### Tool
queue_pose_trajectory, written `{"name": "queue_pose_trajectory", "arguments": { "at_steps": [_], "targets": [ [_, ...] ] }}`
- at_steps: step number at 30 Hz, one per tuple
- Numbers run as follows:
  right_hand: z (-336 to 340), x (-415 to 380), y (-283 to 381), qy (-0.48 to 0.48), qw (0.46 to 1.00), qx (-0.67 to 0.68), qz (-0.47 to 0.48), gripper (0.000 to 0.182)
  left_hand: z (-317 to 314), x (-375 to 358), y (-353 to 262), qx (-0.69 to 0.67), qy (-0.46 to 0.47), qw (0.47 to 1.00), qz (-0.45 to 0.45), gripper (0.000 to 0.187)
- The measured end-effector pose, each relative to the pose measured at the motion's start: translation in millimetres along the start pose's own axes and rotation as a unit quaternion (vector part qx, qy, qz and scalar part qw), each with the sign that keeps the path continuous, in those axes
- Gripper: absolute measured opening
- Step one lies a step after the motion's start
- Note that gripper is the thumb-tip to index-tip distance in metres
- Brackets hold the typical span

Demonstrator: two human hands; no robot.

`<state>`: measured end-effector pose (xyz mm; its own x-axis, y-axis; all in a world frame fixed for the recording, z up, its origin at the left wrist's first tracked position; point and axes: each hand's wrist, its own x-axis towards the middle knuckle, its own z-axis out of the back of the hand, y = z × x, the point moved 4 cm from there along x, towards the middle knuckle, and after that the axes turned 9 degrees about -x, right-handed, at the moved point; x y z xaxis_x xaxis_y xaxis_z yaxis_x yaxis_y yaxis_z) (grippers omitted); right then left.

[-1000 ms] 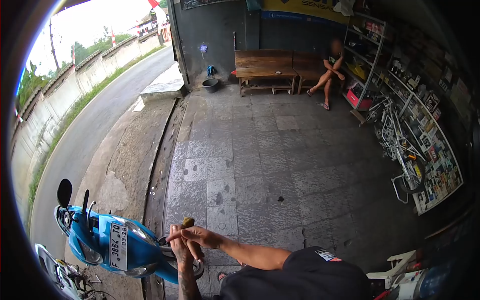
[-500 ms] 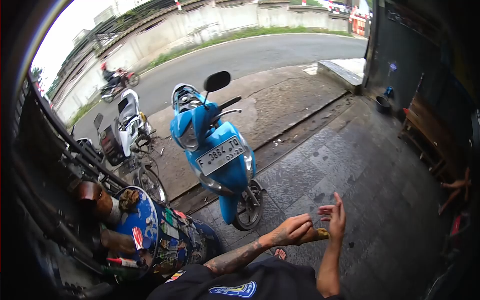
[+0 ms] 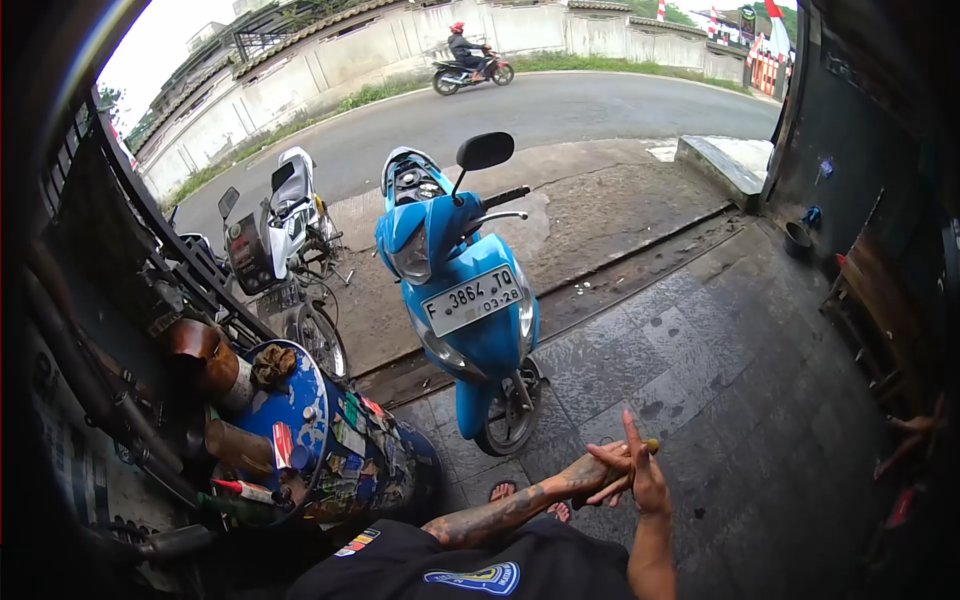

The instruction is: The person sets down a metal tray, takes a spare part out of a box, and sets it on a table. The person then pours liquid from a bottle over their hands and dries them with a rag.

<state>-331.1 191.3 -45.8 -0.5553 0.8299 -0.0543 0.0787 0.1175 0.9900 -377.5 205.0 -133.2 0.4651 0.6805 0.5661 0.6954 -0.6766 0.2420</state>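
Low in the head view, right of centre, my left hand (image 3: 597,472) and my right hand (image 3: 648,484) meet and overlap. The tattooed left forearm comes in from the left. Its hand is partly covered by the right, so its finger pose is unclear. My right hand has its fingers apart, one pointing up, others across the left hand. A small yellowish thing (image 3: 652,445) shows beside the fingers; I cannot make out what it is or which hand holds it. A blue scooter (image 3: 465,290) stands upright ahead of the hands.
At the left, a blue drum (image 3: 305,405) carries a crumpled brown cloth (image 3: 273,366), containers and a red-tipped tube (image 3: 243,490). Behind it stands a white motorcycle (image 3: 292,205). A wooden bench (image 3: 868,300) is at the right. A rider (image 3: 462,45) is on the road.
My hands, apart before, now overlap. The view has shifted, so the scooter and drum sit further right in the picture. The rider has moved right along the road.
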Motion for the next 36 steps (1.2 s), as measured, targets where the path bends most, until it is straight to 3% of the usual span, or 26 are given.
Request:
{"name": "queue_pose_trajectory", "arguments": {
  "at_steps": [1, 2, 5, 7, 8, 9, 11, 12, 14, 15, 17, 19, 20, 22, 23, 24, 26, 27, 30, 31, 32, 34, 35, 36],
  "targets": [
    [1, 0, -5, -0.01, 1.0, 0.003, 0.002, 0.076, 13, -21, -20, 0.173, -0.166, 0.97, 0.05, 0.046],
    [0, 2, -9, -0.01, 1.0, 0.003, -0.002, 0.076, 19, -44, -34, 0.334, -0.323, 0.88, 0.097, 0.046],
    [-7, 4, -5, -0.077, 0.996, -0.053, -0.003, 0.074, -50, -26, -29, 0.565, -0.305, 0.758, 0.114, 0.022],
    [-7, 6, -10, -0.081, 0.995, -0.058, -0.016, 0.074, -43, -32, -35, 0.614, -0.3, 0.727, 0.065, 0.019],
    [-7, 6, -14, -0.089, 0.994, -0.062, -0.03, 0.074, -27, -38, -44, 0.625, -0.288, 0.715, 0.125, 0.021],
    [-9, 5, -16, -0.085, 0.994, -0.06, -0.03, 0.074, -33, -35, -45, 0.688, -0.249, 0.666, 0.143, 0.02],
    [-7, 8, -19, -0.117, 0.982, -0.148, -0.023, 0.074, -46, -31, -45, 0.801, -0.169, 0.551, 0.164, 0.02],
    [-9, 10, -25, -0.099, 0.984, -0.146, -0.019, 0.074, -51, -30, -45, 0.874, -0.108, 0.457, 0.124, 0.02],
    [0, 8, -34, -0.211, 0.937, -0.278, 0.022, 0.075, -37, -39, -54, 0.969, -0.003, 0.245, 0.026, 0.019],
    [1, 10, -34, -0.196, 0.94, -0.277, 0.028, 0.075, -35, -45, -65, 0.934, -0.143, 0.328, 0.002, 0.019],
    [8, 7, -23, -0.282, 0.896, -0.334, 0.086, 0.076, -42, -47, -80, 0.874, -0.281, 0.396, -0.033, 0.02],
    [1, 10, -30, -0.224, 0.914, -0.328, 0.088, 0.077, -58, -47, -92, 0.828, -0.395, 0.371, -0.144, 0.03],
    [-5, 10, -33, -0.176, 0.926, -0.324, 0.086, 0.077, -51, -47, -88, 0.827, -0.4, 0.368, -0.146, 0.03],
    [-26, 20, -27, -0.183, 0.926, -0.311, 0.11, 0.074, -22, -46, -74, 0.806, -0.389, 0.42, -0.149, 0.039],
    [-39, 26, -21, -0.195, 0.924, -0.301, 0.135, 0.071, -19, -45, -59, 0.901, -0.283, 0.301, -0.134, 0.043],
    [-44, 31, -18, -0.206, 0.92, -0.292, 0.161, 0.069, -26, -40, -56, 0.901, -0.283, 0.298, -0.138, 0.043],
    [-29, 31, -25, -0.227, 0.932, -0.229, 0.166, 0.062, -35, -32, -45, 0.802, -0.32, 0.501, -0.047, 0.044],
    [-18, 29, -30, -0.206, 0.948, -0.2, 0.137, 0.059, -41, -33, -34, 0.888, -0.219, 0.403, -0.031, 0.046],
    [-10, 31, -33, -0.213, 0.958, -0.153, 0.114, 0.056, -19, -51, -21, 0.89, -0.237, 0.39, 0.012, 0.043],
    [-10, 31, -34, -0.241, 0.955, -0.131, 0.115, 0.055, -28, -46, -21, 0.895, -0.215, 0.388, -0.043, 0.039],
    [-10, 29, -34, -0.268, 0.95, -0.11, 0.115, 0.055, -31, -41, -24, 0.895, -0.213, 0.39, -0.04, 0.039],
    [-11, 22, -14, -0.33, 0.918, -0.148, 0.163, 0.058, -33, -34, -41, 0.669, -0.455, 0.587, -0.027, 0.037],
    [-12, 17, 1, -0.385, 0.88, -0.183, 0.211, 0.061, -15, -36, -54, 0.614, -0.496, 0.61, -0.069, 0.036],
    [-15, 16, 10, -0.387, 0.879, -0.183, 0.21, 0.061, -35, -23, -56, 0.523, -0.561, 0.63, -0.123, 0.035]
  ]
}}
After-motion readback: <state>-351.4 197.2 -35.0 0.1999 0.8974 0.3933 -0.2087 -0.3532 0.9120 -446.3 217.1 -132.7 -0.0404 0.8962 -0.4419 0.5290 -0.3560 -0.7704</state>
